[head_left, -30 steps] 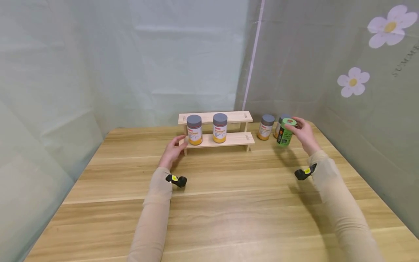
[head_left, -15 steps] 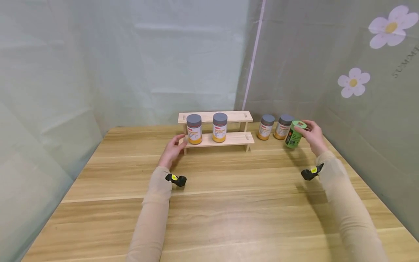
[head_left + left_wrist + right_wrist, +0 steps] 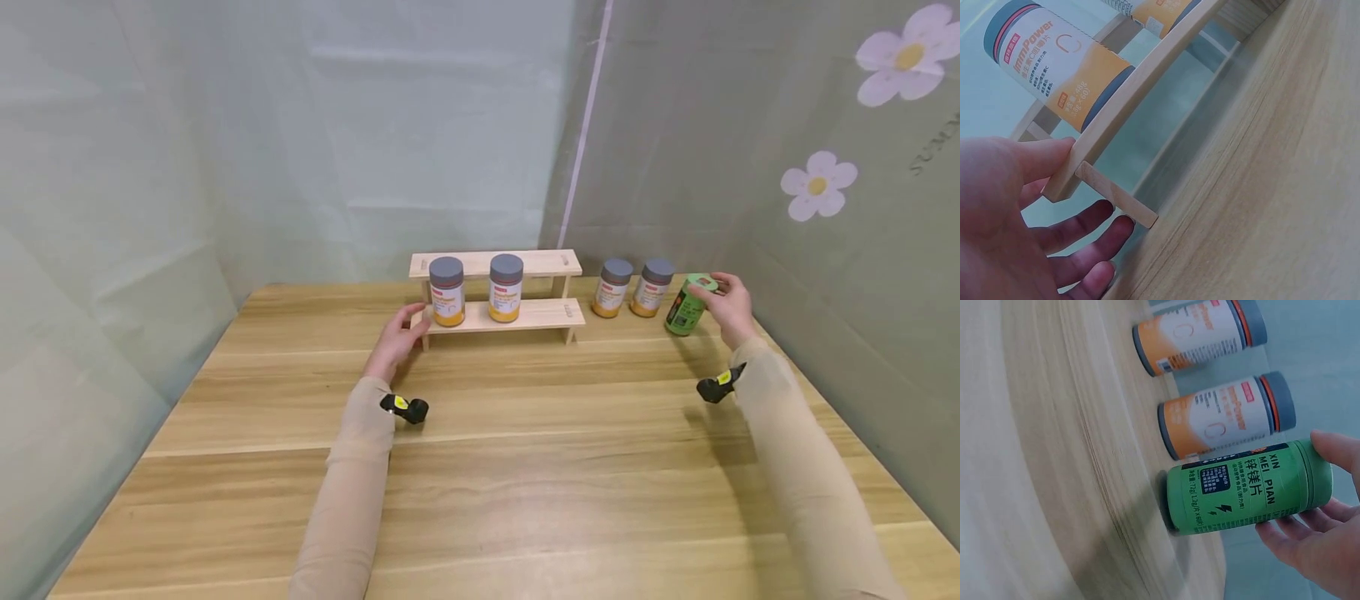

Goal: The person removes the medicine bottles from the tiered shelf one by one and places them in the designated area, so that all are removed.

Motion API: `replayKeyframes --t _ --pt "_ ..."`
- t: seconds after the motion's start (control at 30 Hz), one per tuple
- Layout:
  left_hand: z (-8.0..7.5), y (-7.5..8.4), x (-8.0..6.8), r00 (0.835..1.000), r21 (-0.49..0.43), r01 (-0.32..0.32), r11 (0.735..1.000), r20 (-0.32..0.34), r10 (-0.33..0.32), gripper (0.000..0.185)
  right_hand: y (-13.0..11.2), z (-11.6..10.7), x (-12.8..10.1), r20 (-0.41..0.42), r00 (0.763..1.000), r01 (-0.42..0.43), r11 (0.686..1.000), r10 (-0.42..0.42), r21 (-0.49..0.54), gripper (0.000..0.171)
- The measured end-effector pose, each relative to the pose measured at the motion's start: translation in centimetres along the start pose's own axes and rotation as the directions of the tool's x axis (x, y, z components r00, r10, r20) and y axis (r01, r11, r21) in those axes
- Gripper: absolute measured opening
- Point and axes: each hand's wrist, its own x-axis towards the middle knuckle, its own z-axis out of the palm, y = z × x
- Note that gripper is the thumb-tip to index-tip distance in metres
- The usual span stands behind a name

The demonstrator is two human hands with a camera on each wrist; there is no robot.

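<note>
A green bottle (image 3: 683, 307) (image 3: 1247, 487) stands slightly tilted at the table's back right, its base at the wood. My right hand (image 3: 724, 302) (image 3: 1317, 542) grips its cap end with thumb and fingers. Just left of it stand two orange jars with grey lids (image 3: 655, 287) (image 3: 613, 287) (image 3: 1223, 421). A two-step wooden rack (image 3: 537, 315) (image 3: 1142, 99) holds two more such jars (image 3: 447, 292) (image 3: 506, 288) on its lower step. My left hand (image 3: 399, 335) (image 3: 1054, 206) touches the rack's left end, thumb at the board and fingers straight beside the leg.
The wooden table (image 3: 495, 467) is backed by pale curtain walls close behind the rack and along the right side. The rack's upper step (image 3: 547, 263) carries nothing. Small black cameras sit on both wrists (image 3: 406, 408) (image 3: 714, 389).
My right hand has carried the green bottle rightward and down, from in front of the two loose jars to a spot right of them. The left hand stays at the rack.
</note>
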Motion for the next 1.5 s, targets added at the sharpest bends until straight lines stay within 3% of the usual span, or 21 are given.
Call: replayKeyframes --t 0.43,0.77,1.03,1.27,1.5 --pt "0.4 0.5 0.0 1.0 0.008 -0.016 1.0 -0.005 0.016 0.051 -0.9 -1.1 2.9 -0.013 1.0 0.002 0.993 -0.003 -0.12 0.076" --pt "0.4 0.7 0.0 1.0 0.007 -0.022 1.0 0.004 0.022 0.051 -1.3 -1.7 3.8 0.062 0.998 0.036 0.982 -0.025 -0.185 0.073" --pt "-0.1 0.6 0.1 1.0 0.018 -0.02 1.0 0.001 0.02 0.052 -2.3 -2.0 4.2 0.216 0.975 0.117 0.943 -0.05 -0.311 0.069" --pt "-0.2 0.1 -0.1 1.0 0.035 -0.022 0.999 -0.002 0.022 0.053 -2.2 -1.7 4.3 0.201 0.978 0.121 0.939 -0.057 -0.323 0.071" --pt "-0.1 0.0 -0.2 1.0 0.007 -0.002 1.0 0.007 0.002 0.054 -2.6 -2.1 4.4 0.207 0.974 0.175 0.876 -0.088 -0.45 0.06"
